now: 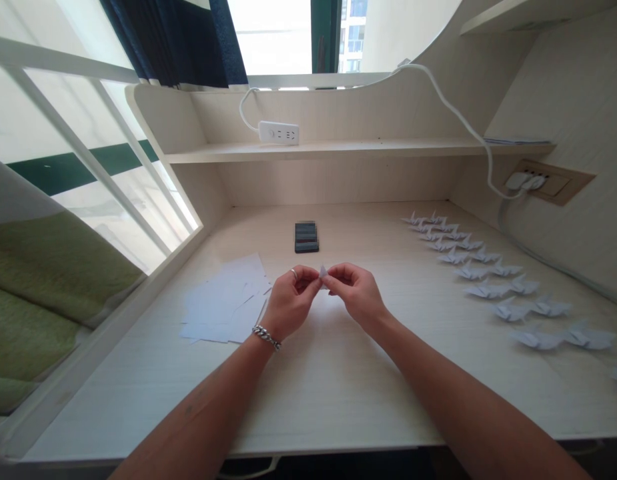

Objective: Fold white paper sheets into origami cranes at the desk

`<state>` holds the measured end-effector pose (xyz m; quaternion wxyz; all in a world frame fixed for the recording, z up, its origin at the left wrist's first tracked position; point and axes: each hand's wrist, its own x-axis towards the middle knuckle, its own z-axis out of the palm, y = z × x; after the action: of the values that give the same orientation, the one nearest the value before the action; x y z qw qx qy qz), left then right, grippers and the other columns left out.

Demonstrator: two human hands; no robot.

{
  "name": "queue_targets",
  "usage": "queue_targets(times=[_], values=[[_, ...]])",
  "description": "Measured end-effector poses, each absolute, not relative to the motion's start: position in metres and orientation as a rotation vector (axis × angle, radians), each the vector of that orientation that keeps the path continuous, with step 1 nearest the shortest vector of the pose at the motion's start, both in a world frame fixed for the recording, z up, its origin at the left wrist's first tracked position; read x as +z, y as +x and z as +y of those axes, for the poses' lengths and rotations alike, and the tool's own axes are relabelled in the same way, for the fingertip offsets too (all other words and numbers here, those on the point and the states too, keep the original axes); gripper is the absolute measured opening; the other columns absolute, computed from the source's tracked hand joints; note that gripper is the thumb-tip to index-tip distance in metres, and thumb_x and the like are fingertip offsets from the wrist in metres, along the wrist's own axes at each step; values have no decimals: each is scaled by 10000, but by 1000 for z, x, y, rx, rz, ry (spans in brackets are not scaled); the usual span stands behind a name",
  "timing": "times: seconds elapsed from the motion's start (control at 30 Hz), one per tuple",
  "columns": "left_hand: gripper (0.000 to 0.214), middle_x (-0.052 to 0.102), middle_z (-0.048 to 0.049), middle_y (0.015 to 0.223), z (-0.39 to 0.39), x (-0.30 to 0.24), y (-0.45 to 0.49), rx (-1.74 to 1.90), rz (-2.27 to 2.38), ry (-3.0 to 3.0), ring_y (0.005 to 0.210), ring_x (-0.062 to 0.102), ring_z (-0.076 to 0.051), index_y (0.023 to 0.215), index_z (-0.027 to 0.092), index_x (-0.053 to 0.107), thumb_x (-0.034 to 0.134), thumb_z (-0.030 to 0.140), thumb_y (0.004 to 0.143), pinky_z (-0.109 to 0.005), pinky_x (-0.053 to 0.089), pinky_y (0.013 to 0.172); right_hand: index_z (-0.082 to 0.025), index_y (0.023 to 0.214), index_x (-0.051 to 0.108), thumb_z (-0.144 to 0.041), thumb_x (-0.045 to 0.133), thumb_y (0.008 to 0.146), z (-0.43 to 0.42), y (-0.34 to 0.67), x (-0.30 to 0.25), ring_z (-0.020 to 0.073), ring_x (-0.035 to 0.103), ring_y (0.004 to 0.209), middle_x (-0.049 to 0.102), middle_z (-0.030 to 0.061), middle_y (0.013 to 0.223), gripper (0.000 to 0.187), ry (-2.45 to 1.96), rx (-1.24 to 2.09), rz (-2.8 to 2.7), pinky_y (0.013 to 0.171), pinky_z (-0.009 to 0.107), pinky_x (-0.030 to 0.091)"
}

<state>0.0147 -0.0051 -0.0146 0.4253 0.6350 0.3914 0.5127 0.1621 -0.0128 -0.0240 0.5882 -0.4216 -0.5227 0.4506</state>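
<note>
Over the middle of the desk, both hands meet at a small folded piece of white paper point(323, 271), its pointed tip showing above the fingers. My left hand point(295, 293), with a ring and a chain bracelet, pinches it from the left. On the other side my right hand point(357, 287) pinches it between thumb and fingers. Most of the paper is hidden by the fingertips. Loose sheets of white paper point(223, 300) lie spread out left of my left hand. Folded paper cranes point(488, 288) stand in paired rows along the right side.
A dark rectangular object point(307, 238) lies beyond my hands on the desk point(338, 387). Above it runs a shelf point(338, 149) with a white power strip point(279, 133). Its white cable reaches a wall socket point(553, 181) at right. Slatted railing and curtain stand at left.
</note>
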Motion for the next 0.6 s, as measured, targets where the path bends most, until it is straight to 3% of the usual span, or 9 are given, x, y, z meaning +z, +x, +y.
queue_targets(times=[0.6], values=[[183, 688, -55, 811, -3, -18, 17, 1255, 975, 1554, 755, 656, -157, 848, 128, 649, 716, 268, 752, -289, 532, 730, -158, 765, 718, -329, 812, 608, -12, 159, -21, 181, 638, 689, 710, 49, 731, 251, -967, 1129, -1010, 697, 338, 513]])
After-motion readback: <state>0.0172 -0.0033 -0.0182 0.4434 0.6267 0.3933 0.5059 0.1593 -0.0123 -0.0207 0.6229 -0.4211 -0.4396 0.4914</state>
